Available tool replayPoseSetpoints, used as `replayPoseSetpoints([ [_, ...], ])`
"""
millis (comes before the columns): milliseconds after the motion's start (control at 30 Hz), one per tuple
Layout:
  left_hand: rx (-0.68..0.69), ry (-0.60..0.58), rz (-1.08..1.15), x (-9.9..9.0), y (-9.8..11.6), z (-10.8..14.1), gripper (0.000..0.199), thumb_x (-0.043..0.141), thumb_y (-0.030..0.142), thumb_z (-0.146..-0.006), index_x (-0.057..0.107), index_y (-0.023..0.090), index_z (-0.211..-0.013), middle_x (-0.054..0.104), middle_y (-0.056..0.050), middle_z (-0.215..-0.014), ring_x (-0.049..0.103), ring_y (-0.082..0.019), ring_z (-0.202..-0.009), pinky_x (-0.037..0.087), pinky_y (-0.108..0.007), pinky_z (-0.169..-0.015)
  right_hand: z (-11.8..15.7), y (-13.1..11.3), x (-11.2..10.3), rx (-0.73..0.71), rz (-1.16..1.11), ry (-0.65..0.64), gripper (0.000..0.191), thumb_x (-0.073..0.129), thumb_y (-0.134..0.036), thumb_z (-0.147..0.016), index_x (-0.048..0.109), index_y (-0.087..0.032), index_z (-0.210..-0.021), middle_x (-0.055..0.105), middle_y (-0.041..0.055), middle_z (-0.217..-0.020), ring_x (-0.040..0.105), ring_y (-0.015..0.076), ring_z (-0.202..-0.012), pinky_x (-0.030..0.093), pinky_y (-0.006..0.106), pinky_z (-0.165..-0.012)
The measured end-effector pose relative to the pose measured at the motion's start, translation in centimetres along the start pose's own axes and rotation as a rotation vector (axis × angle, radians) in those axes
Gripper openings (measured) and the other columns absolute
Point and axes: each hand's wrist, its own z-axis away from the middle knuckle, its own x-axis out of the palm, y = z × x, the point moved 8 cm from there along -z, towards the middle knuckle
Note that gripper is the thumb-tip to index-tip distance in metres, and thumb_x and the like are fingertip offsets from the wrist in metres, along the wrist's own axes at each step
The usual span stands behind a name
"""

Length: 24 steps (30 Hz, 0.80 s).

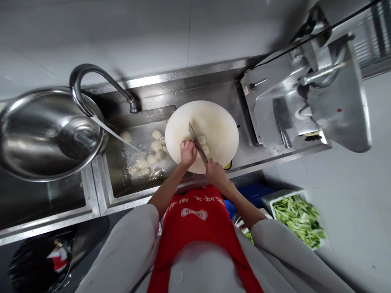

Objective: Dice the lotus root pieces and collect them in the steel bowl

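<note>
My right hand (215, 171) grips the handle of a kitchen knife (197, 140), its blade angled up and left over a round white cutting board (224, 126). Close to the left of the blade, my left hand (188, 153) is curled on a piece of lotus root, mostly hidden by the fingers. Pale cut lotus root pieces (203, 140) lie just right of the blade. More peeled lotus root (156, 145) sits in the sink (117, 179) left of the board; one end shows holes.
Water runs from a curved faucet (102, 75) into the sink. A large steel bowl (27, 134) stands at left. A metal slicing machine (308, 93) is on the right counter, another knife (281, 120) on it. Below right, a crate (271, 197) holds leafy greens (297, 219).
</note>
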Motion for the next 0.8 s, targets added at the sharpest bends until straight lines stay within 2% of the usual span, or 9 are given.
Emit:
replayPoseSetpoints([
  [67, 0.005, -0.028, 0.023, 0.8, 0.0, -0.1, 0.027, 0.034, 0.025, -0.096, 0.060, 0.019, -0.093, 0.057, -0.011, -0.098, 0.049, -0.025, -0.099, 0.042, -0.043, -0.091, -0.6, -0.5, 0.5, 0.019, 0.005, -0.006, 0.025, 0.032, -0.020, -0.098, 0.050, -0.010, -0.111, 0.066, 0.0174, -0.097, 0.066, 0.0259, -0.093, 0.046, 0.031, -0.079],
  [167, 0.007, -0.028, 0.050, 1.3, 0.1, -0.2, 0.027, 0.033, 0.025, -0.097, 0.059, 0.018, -0.094, 0.056, -0.011, -0.097, 0.049, -0.024, -0.098, 0.042, -0.042, -0.091, -3.3, -1.3, 1.1, 0.005, -0.020, 0.016, 0.030, 0.027, -0.018, -0.099, 0.050, -0.007, -0.114, 0.066, 0.0197, -0.103, 0.065, 0.0252, -0.099, 0.045, 0.031, -0.082],
  [267, -0.020, -0.044, 0.031, 1.3, 0.1, -0.1, 0.027, 0.033, 0.026, -0.097, 0.059, 0.018, -0.097, 0.057, -0.011, -0.101, 0.049, -0.024, -0.101, 0.041, -0.043, -0.092, -5.7, -1.6, 1.3, -0.026, -0.042, 0.034, 0.032, 0.025, -0.022, -0.101, 0.048, -0.006, -0.117, 0.065, 0.0200, -0.107, 0.064, 0.0248, -0.101, 0.044, 0.030, -0.083],
  [333, -0.051, -0.046, 0.032, 0.7, -0.2, 0.0, 0.027, 0.034, 0.029, -0.097, 0.059, 0.019, -0.099, 0.058, -0.012, -0.102, 0.050, -0.025, -0.102, 0.040, -0.044, -0.092, -6.0, -1.5, 0.9, -0.044, -0.025, 0.062, 0.032, 0.025, -0.025, -0.102, 0.048, -0.007, -0.116, 0.066, 0.0190, -0.105, 0.064, 0.0250, -0.099, 0.044, 0.030, -0.082],
  [400, -0.113, 0.032, 0.062, -0.7, -0.8, 0.3, 0.029, 0.033, 0.032, -0.098, 0.059, 0.019, -0.101, 0.058, -0.013, -0.105, 0.050, -0.025, -0.105, 0.039, -0.046, -0.094, -5.2, -1.3, 0.4, -0.045, 0.002, 0.087, 0.032, 0.025, -0.027, -0.102, 0.048, -0.009, -0.114, 0.066, 0.0182, -0.102, 0.065, 0.0255, -0.096, 0.045, 0.031, -0.081],
  [467, -0.218, 0.183, 0.093, -2.6, -1.9, 0.9, 0.033, 0.030, 0.035, -0.098, 0.057, 0.018, -0.106, 0.056, -0.015, -0.108, 0.049, -0.027, -0.111, 0.036, -0.048, -0.098, -3.8, -1.2, 0.0, -0.037, 0.012, 0.108, 0.032, 0.023, -0.029, -0.102, 0.047, -0.010, -0.114, 0.067, 0.0173, -0.098, 0.066, 0.0259, -0.093, 0.045, 0.032, -0.080],
  [533, -0.285, 0.262, 0.099, -3.5, -2.6, 1.5, 0.034, 0.027, 0.035, -0.098, 0.056, 0.018, -0.108, 0.055, -0.016, -0.110, 0.048, -0.028, -0.115, 0.032, -0.050, -0.100, -2.3, -1.4, 0.0, -0.032, 0.005, 0.108, 0.032, 0.023, -0.029, -0.102, 0.046, -0.011, -0.114, 0.067, 0.0164, -0.096, 0.067, 0.0265, -0.091, 0.046, 0.033, -0.079],
  [667, -0.223, 0.146, 0.071, -1.4, -2.1, 1.5, 0.031, 0.029, 0.033, -0.098, 0.057, 0.018, -0.101, 0.057, -0.014, -0.106, 0.049, -0.026, -0.109, 0.035, -0.047, -0.098, -0.9, -2.2, 1.3, -0.004, -0.009, 0.053, 0.028, 0.027, -0.025, -0.100, 0.048, -0.011, -0.112, 0.067, 0.0170, -0.096, 0.067, 0.0268, -0.093, 0.047, 0.033, -0.079],
  [800, -0.172, 0.151, 0.092, 0.3, -2.1, 1.5, 0.031, 0.029, 0.032, -0.100, 0.056, 0.017, -0.097, 0.056, -0.012, -0.096, 0.049, -0.023, -0.097, 0.039, -0.042, -0.092, -2.0, -2.8, 2.4, 0.008, -0.027, 0.069, 0.028, 0.027, -0.020, -0.099, 0.048, -0.010, -0.114, 0.067, 0.0179, -0.099, 0.067, 0.0251, -0.094, 0.047, 0.031, -0.078],
])
